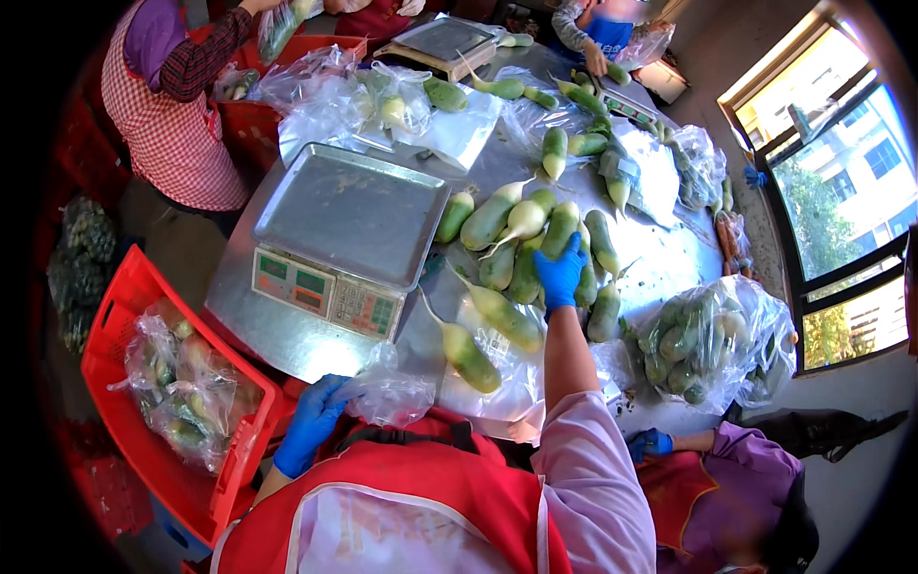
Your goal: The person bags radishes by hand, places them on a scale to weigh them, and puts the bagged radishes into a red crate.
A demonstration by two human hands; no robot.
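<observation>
My left hand (312,418), in a blue glove, holds a clear plastic bag (387,397) at the table's near edge. My right hand (560,268), also gloved in blue, reaches into a pile of green-and-white radishes (511,227) and grips one of them, partly hidden by my fingers. Two radishes with long pale roots (467,359) lie nearer me, on and beside clear plastic. A scale with a steel tray (349,210) sits left of the pile.
A red crate (108,359) of bagged radishes stands at lower left. A large filled bag (712,344) lies right on the steel table (239,316). Co-workers stand at upper left (163,143), top right (612,33) and lower right (727,488). More scales (435,38) are at the back.
</observation>
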